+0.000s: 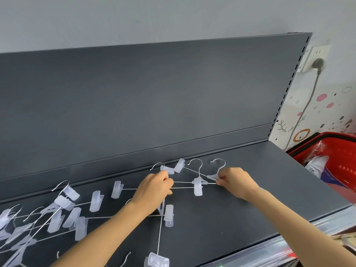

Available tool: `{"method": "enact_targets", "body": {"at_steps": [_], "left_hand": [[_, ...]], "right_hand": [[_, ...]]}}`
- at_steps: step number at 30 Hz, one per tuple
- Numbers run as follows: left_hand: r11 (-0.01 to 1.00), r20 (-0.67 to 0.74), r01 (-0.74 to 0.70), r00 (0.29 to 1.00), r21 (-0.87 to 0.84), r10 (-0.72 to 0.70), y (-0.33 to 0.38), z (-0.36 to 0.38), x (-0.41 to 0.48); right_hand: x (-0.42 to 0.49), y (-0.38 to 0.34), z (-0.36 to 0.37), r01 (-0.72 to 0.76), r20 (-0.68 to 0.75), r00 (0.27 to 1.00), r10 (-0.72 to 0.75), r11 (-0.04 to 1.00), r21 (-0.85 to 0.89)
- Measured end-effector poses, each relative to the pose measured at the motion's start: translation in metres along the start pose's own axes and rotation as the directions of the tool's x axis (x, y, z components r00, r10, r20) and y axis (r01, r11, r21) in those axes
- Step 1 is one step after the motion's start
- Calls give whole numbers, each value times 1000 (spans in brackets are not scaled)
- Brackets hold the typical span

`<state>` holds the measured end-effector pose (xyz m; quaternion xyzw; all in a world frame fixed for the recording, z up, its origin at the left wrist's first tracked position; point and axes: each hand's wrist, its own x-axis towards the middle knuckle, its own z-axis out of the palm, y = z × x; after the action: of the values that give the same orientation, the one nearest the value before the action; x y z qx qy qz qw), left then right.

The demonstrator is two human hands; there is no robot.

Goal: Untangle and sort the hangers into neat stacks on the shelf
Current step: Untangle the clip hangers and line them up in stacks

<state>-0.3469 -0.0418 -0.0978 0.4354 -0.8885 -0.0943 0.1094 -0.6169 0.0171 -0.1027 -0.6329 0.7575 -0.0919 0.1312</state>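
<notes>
Several clip hangers with thin metal rods, wire hooks and translucent plastic clips lie on the dark grey shelf (pixel 240 189). A small group of hangers (pixel 197 185) sits near the shelf's back, hooks pointing toward the back panel. My left hand (pixel 154 187) grips the left end of their rods, next to a clip (pixel 168 169). At the right end, my right hand (pixel 236 181) pinches the rod and the plastic neck piece (pixel 212 177). A tangled heap of hangers (pixel 48 218) covers the shelf's left part. One hanger (pixel 159 237) lies lengthwise below my left wrist.
The grey back panel (pixel 154 97) rises behind the shelf. A red basket (pixel 331 157) with plastic-wrapped things stands beyond the shelf's right end. A wall socket with a plug (pixel 317 64) and hanging cable is at the upper right. The shelf's front edge (pixel 279 245) runs at the lower right.
</notes>
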Motion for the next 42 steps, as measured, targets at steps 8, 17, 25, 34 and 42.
{"method": "enact_targets", "body": {"at_steps": [8, 17, 25, 34, 42], "left_hand": [[985, 84, 155, 985, -80, -148, -25, -12, -10], [949, 153, 193, 975, -251, -158, -31, -18, -16], [997, -1, 29, 1000, -68, -29, -11, -22, 4], [1000, 219, 12, 976, 5, -12, -6, -4, 14], [927, 154, 252, 964, -277, -216, -1, 0, 21]], "right_hand": [[-2, -6, -2, 41, -48, 998, -44, 997, -62], [-2, -14, 1, -23, 8, 1000, 23, 999, -45], [0, -5, 0, -42, -20, 999, 41, 999, -19], [-8, 2, -10, 25, -207, 976, -65, 981, -192], [-12, 2, -3, 66, -228, 970, -83, 995, -79]]}}
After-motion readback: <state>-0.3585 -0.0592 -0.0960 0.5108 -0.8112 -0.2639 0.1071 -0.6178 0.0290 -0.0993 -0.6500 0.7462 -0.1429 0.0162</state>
